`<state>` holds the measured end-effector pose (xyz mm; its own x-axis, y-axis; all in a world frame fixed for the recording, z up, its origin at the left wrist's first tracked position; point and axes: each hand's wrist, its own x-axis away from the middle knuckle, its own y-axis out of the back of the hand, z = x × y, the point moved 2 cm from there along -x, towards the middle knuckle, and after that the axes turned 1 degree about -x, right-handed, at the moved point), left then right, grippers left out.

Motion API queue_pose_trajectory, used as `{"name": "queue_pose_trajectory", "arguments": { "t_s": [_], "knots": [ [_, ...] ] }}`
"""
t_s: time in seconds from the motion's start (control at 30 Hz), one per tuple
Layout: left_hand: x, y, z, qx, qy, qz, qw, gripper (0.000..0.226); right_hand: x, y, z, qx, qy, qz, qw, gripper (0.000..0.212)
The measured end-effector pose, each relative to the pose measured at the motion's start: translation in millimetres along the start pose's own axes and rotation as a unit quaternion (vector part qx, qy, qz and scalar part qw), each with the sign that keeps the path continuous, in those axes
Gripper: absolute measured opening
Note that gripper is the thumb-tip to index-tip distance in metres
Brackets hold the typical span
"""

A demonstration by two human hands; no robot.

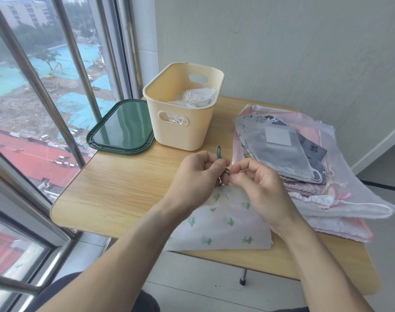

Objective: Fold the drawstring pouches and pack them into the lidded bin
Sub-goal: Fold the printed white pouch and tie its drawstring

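A white pouch with green cactus prints (223,224) lies on the wooden table (124,183) near its front edge, its near side hanging over. My left hand (196,174) and my right hand (257,183) meet above its top end, both pinching its green drawstring (219,152), one end of which sticks up above my left fingers. The cream bin (180,129) stands open behind them with white folded pouches inside. Its dark green lid (122,129) lies flat to the bin's left.
A stack of several pouches (304,167), pink, white and grey, covers the table's right side and overhangs its edge. A window with metal bars runs along the left. A plain wall stands behind the table.
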<state>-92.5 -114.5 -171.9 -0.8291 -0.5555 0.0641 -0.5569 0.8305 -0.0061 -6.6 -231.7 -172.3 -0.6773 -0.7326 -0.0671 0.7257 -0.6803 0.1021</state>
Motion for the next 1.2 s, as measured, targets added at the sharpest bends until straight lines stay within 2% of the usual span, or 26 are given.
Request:
{"name": "queue_pose_trajectory", "arguments": {
  "t_s": [0.17, 0.33, 0.4, 0.5, 0.57, 0.67, 0.77, 0.83, 0.93, 1.0, 1.2],
  "knots": [
    [2, 1, 1, -0.087, -0.070, -0.012, 0.994, 0.021, -2, 4, -5, 0.066, 0.015, 0.003, 0.998, 0.027],
    [2, 4, 2, -0.123, -0.101, 0.030, 0.987, 0.021, -2, 4, -5, 0.053, -0.009, 0.016, 0.998, 0.017],
    [0, 5, 3, -0.098, -0.093, 0.045, 0.990, 0.019, -1, 3, -3, 0.054, -0.012, 0.010, 0.998, 0.016],
    [-1, 7, 3, -0.005, -0.058, 0.099, 0.993, 0.015, 1, 5, 1, 0.027, 0.000, -0.001, 1.000, 0.017],
    [-2, 9, 1, 0.009, -0.053, 0.105, 0.993, 0.016, 1, 7, 2, 0.028, 0.009, 0.008, 1.000, 0.018],
    [-1, 8, 0, 0.030, -0.051, 0.109, 0.992, 0.014, 1, 10, -1, -0.060, -0.033, 0.054, 0.996, 0.009],
    [0, 6, -3, 0.067, -0.032, 0.133, 0.988, 0.016, -2, 14, -2, -0.097, -0.051, 0.035, 0.993, 0.008],
    [1, 4, -4, 0.079, -0.027, 0.140, 0.987, 0.017, -4, 17, -2, -0.073, -0.007, 0.025, 0.997, 0.013],
    [0, 5, -2, 0.088, -0.028, 0.127, 0.988, 0.014, -2, 15, -2, -0.025, 0.040, 0.059, 0.997, 0.008],
    [0, 5, -1, 0.067, -0.037, 0.120, 0.990, 0.014, -3, 15, -5, -0.012, 0.038, 0.078, 0.996, 0.017],
    [2, 7, -2, -0.025, -0.071, 0.105, 0.992, 0.018, -1, 11, -4, 0.117, 0.120, 0.056, 0.984, 0.013]
  ]
}}
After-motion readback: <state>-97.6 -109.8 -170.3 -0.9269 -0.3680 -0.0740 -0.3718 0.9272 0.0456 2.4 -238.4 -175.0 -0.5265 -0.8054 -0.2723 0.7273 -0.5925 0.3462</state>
